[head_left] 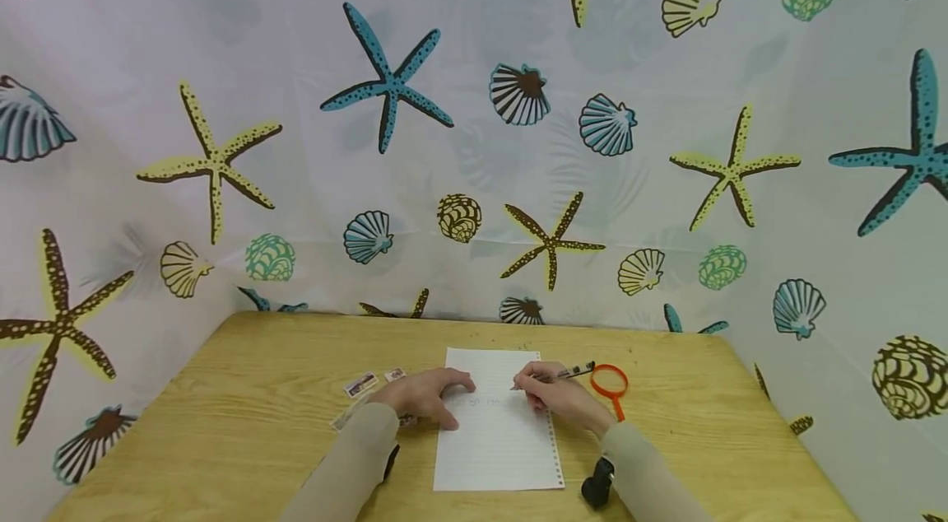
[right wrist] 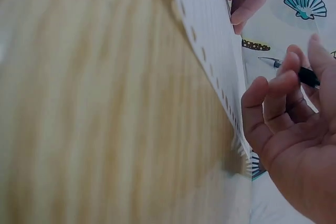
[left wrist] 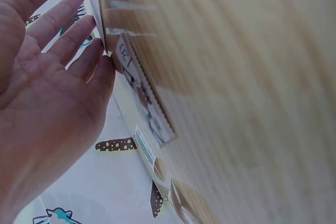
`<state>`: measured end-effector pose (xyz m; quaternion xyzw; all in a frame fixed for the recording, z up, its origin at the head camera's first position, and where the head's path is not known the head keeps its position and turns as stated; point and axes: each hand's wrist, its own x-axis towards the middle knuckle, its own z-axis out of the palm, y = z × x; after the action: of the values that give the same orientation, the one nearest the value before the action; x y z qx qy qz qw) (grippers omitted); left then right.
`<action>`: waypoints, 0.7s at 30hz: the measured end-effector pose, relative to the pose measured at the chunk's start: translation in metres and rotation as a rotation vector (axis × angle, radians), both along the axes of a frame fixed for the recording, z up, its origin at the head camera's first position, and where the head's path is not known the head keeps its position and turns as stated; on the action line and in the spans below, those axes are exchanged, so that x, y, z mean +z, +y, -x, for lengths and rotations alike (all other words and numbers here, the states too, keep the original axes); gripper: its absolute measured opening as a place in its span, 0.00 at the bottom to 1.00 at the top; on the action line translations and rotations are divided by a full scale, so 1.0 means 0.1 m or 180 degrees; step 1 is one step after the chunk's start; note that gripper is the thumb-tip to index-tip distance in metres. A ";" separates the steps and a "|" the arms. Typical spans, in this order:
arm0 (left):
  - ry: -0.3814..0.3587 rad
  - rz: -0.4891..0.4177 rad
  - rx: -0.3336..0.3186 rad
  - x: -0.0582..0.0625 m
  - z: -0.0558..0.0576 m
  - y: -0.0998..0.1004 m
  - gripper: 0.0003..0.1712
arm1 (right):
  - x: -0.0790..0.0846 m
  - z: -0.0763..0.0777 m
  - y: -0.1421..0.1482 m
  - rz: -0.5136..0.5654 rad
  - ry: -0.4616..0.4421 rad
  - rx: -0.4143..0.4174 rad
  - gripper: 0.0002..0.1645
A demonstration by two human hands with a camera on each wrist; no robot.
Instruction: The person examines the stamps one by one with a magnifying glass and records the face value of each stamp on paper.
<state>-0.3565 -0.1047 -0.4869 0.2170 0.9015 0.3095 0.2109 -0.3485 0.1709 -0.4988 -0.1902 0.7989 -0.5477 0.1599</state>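
Note:
A sheet of lined paper with punched holes along its right side lies on the table, a faint line of handwriting across its upper half. My right hand pinches a pen between thumb and fingers, its tip close over the paper at the right end of the writing. In the right wrist view the pen's dark grip and pointed tip show. Over the sheet's left edge rests my left hand, fingers spread and holding nothing. Several postage stamps lie around and partly under that hand.
An orange-red magnifying glass lies just right of my right hand. The wooden table meets a curtain printed with shells and starfish at the back and sides. One stamp lies right by the left hand's little finger.

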 end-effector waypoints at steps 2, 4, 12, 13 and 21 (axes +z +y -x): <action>0.0020 0.0014 0.0001 0.00 0.00 0.00 0.31 | 0.02 -0.02 0.03 -0.0020 0.0104 0.0029 0.21; 0.0032 0.0024 0.0002 0.01 0.00 0.01 0.31 | 0.07 -0.05 0.07 -0.0094 0.0260 0.0055 0.19; 0.0053 0.0017 0.0021 -0.01 0.01 0.00 0.30 | 0.11 -0.02 0.20 0.0496 0.0084 0.0145 0.22; 0.0043 -0.0003 0.0026 -0.01 0.01 0.00 0.30 | 0.10 -0.01 0.21 0.0616 0.0066 0.0175 0.23; -0.0015 -0.0025 0.0022 0.01 0.01 0.00 0.31 | 0.05 0.03 0.25 0.1035 -0.0312 -0.0089 0.25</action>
<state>-0.3572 -0.1046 -0.4858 0.2140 0.9005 0.3143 0.2111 -0.3518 0.1964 -0.4933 -0.1755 0.6936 -0.6805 0.1581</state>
